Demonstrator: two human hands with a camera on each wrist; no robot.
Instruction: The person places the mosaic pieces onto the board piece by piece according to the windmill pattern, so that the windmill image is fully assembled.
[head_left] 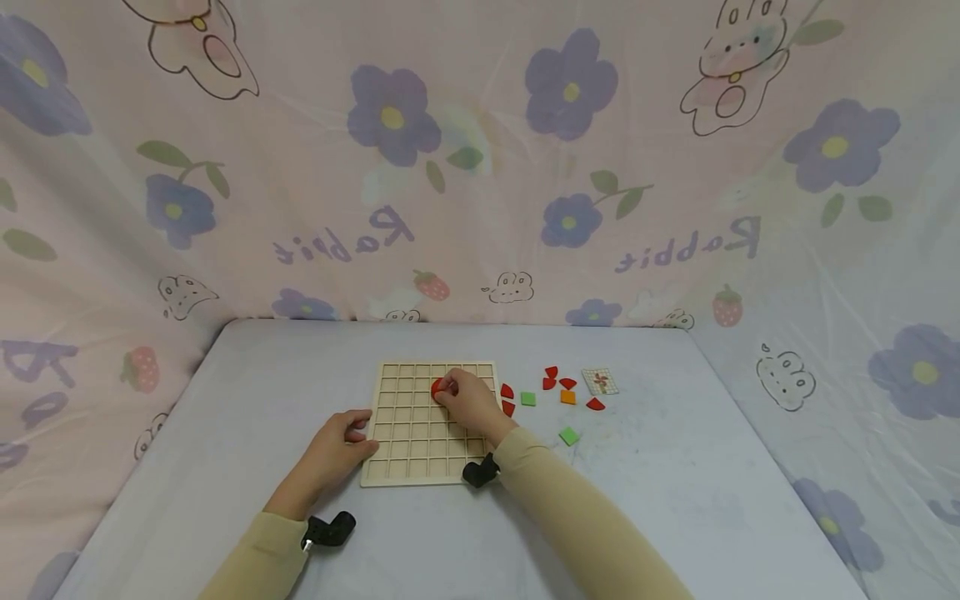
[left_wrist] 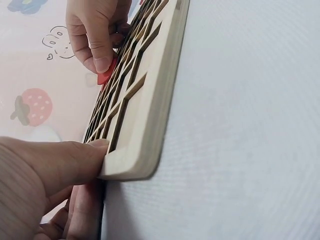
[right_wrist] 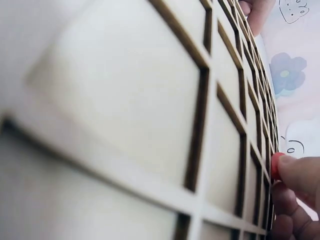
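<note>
A pale wooden grid board (head_left: 427, 481) lies flat on the table. My right hand (head_left: 474, 404) pinches a red piece (head_left: 437, 390) between thumb and fingertips over the upper middle of the grid; the same red piece (right_wrist: 275, 166) shows at the right wrist view's right edge. Whether it touches the board is hidden by the fingers. At the board's left edge, my left hand (head_left: 330, 454) holds the rim. In the left wrist view its thumb (left_wrist: 75, 157) lies on top of the rim near a corner, with the other fingers beside and below the edge.
Right of the board lie several red fan-shaped pieces (head_left: 596, 404), a green square (head_left: 528, 399), another green square (head_left: 569, 436) and an orange square (head_left: 567, 397). A small patterned card (head_left: 601, 382) is farther right. Patterned cloth (head_left: 480, 183) hangs behind the white table (head_left: 675, 500).
</note>
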